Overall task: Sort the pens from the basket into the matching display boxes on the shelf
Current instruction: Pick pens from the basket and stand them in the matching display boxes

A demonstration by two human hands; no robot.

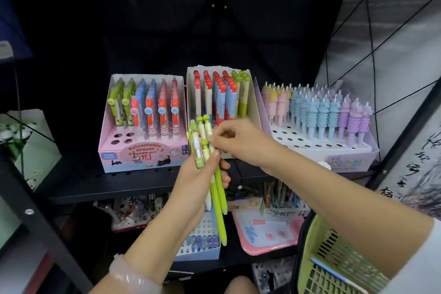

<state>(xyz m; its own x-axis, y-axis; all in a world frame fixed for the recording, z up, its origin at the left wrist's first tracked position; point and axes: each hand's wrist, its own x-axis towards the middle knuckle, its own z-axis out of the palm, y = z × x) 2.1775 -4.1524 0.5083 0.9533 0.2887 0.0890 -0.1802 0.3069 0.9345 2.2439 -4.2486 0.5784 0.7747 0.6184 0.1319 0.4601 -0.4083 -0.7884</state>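
Left hand (pixel 198 174) gripping a fanned bunch of lime-green plastic pens with rounded knob caps (pixel 216 181), fingers and thumb curled round the barrels, tips pointing down toward the lower shelf. Right hand (pixel 235 141) reaching across, fingertips pinching the cap end of one pen in the bunch, apparently picking it out. All of this happening just in front of the tall white cardboard display box of red-capped and green-capped pens (pixel 253 102), standing between the pink cardboard box of retractable eraser pens (pixel 107 141) and the wide lilac box of pastel ridged unicorn pens (pixel 372 150) on the black metal shelf (pixel 133 181).

Risks from here, as a judgement: loosening the left grip while tugging one pen free, letting the rest slide down and drop onto the clutter on the lower shelf; mistaking one green style for another, since the pink box also holds green pens and shows empty holes at its front; knocking the crowded tall box while inserting.

Hard to make out: exact count of pens in the bunch, with barrels overlapping; printing on the barrels; whether the pinched pen differs from its neighbours. Yellow-green plastic mesh basket (pixel 334 258) cut off at the lower right corner, only one pale blue stick showing inside, remaining contents hidden.
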